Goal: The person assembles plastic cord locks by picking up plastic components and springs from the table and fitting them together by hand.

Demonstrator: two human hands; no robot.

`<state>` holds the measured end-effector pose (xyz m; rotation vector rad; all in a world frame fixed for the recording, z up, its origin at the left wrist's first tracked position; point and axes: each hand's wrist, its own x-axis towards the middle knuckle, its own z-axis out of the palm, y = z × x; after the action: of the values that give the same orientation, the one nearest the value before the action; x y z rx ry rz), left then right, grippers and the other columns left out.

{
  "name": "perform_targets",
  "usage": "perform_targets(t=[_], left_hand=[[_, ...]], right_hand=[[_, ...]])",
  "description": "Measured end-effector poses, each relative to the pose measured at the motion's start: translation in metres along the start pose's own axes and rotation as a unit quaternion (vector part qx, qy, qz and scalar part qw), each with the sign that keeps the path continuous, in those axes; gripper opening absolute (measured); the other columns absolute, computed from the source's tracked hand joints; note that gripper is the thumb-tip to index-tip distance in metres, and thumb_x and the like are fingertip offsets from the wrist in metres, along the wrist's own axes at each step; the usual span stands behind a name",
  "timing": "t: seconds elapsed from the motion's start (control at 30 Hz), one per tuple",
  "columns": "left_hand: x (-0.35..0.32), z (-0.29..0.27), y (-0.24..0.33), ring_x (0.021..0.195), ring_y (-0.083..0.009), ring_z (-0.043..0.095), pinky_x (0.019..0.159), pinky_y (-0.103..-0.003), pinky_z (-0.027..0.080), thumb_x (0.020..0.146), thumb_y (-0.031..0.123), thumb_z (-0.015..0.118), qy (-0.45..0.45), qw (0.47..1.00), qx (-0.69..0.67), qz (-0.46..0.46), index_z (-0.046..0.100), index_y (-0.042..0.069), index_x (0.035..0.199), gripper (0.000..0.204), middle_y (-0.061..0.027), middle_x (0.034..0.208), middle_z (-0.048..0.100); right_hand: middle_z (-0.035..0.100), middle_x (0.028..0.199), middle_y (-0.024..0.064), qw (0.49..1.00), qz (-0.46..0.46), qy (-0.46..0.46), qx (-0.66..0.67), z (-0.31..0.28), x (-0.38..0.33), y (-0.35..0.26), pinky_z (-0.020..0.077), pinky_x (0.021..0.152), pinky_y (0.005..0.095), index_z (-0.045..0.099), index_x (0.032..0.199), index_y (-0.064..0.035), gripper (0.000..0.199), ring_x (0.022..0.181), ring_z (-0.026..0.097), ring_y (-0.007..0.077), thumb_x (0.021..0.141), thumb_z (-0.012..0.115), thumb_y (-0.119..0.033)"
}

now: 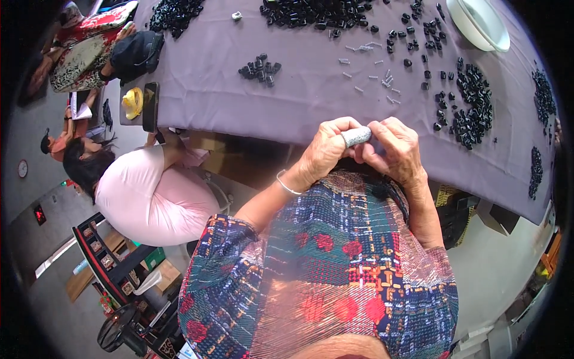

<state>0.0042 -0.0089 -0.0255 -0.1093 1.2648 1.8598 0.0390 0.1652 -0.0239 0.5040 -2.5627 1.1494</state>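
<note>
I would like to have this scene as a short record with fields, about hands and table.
Left hand: silvery finger cover on one finger; meets right hand
Right hand: fingers bent; any held piece is hidden
Surface: purple-grey tablecloth
Metal: coil springs, scattered
Black parts: small cylindrical caps, piled and loose
Container: white bowl, far right
</note>
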Motion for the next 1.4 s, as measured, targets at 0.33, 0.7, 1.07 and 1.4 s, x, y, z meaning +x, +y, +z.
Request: perform_targets(t=[0.33,0.7,1.07,1.4], left_hand=[[-0.005,0.011,0.004,0.056,-0.0072,0.052,0.051,-0.021,0.044,0.097,0.023,0.049,0.033,0.991,0.131,0.005,0.051,0.005,0.093,0.019,-0.0012,0.069,0.054],[-0.008,0.024,0.006,0.056,-0.0046,0.045,0.048,-0.023,0.038,0.094,0.011,0.046,0.073,0.954,0.282,0.077,0.044,0.005,0.090,0.007,0.0019,0.063,0.048],[-0.005,0.019,0.003,0.056,-0.0030,0.043,0.048,-0.021,0.035,0.096,0.018,0.046,0.067,0.967,0.244,0.044,0.047,0.005,0.090,0.014,0.0028,0.064,0.049],[-0.007,-0.001,0.011,0.054,-0.0017,0.047,0.047,-0.015,0.038,0.095,0.014,0.053,0.122,0.943,0.259,0.170,0.053,0.007,0.093,0.007,0.0022,0.074,0.056]], right_hand=[[0.051,0.066,0.0077,0.998,-0.003,0.028,0.053,0.011,-0.005,0.011,0.0444,0.052,0.0358,0.059,0.084,-0.0025,0.026,0.058,0.052,0.0249,0.062,0.069,-0.011],[0.050,0.064,0.0079,0.995,0.013,0.056,0.080,0.014,-0.009,0.014,0.0470,0.051,0.0351,0.058,0.077,-0.0049,0.022,0.057,0.054,0.0253,0.060,0.069,-0.011],[0.049,0.063,0.0068,0.996,0.013,0.065,0.059,0.011,-0.009,0.013,0.0469,0.050,0.0357,0.054,0.071,-0.0064,0.019,0.057,0.054,0.0252,0.065,0.069,-0.016],[0.058,0.078,0.0075,0.980,0.013,0.179,-0.084,-0.027,-0.007,0.027,0.0486,0.063,0.0366,0.062,0.084,-0.0042,0.018,0.069,0.056,0.0251,0.068,0.068,-0.006]])
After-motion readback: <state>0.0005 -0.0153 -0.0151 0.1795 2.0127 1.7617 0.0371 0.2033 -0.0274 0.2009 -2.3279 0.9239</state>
